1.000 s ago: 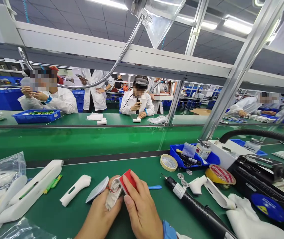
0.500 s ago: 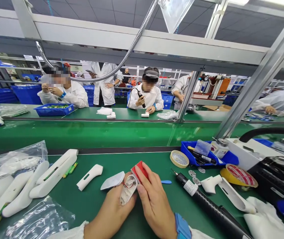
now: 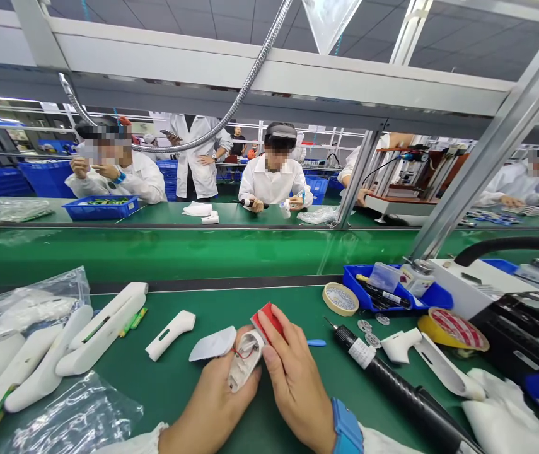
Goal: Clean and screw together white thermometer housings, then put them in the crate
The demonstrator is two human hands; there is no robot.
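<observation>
My left hand point(image 3: 219, 394) is closed around an open white plastic housing point(image 3: 245, 362), its hollow side up, with thin red and dark wires inside. A loose pale cover point(image 3: 212, 343) sticks out to the left, next to my left thumb; the wires run toward it. In my right hand point(image 3: 297, 378) is a flat red block point(image 3: 267, 321), fingers laid over it, pressed to the housing's upper right edge. Just beyond my right fingers a blue tool tip point(image 3: 316, 343) lies on the green mat. A white handle shell point(image 3: 171, 335) lies left of the hands.
At left are a clear bag of white parts point(image 3: 28, 309), long white shells point(image 3: 103, 328) and a crumpled plastic bag point(image 3: 75, 419). A black electric screwdriver point(image 3: 392, 384), tape roll point(image 3: 340, 299) and blue tray point(image 3: 352, 284) are at right. Co-workers sit across the green bench.
The red block and my right hand have shifted very slightly along the housing edge. Across the bench, a co-worker has lowered a dark tool and lifted a white part.
</observation>
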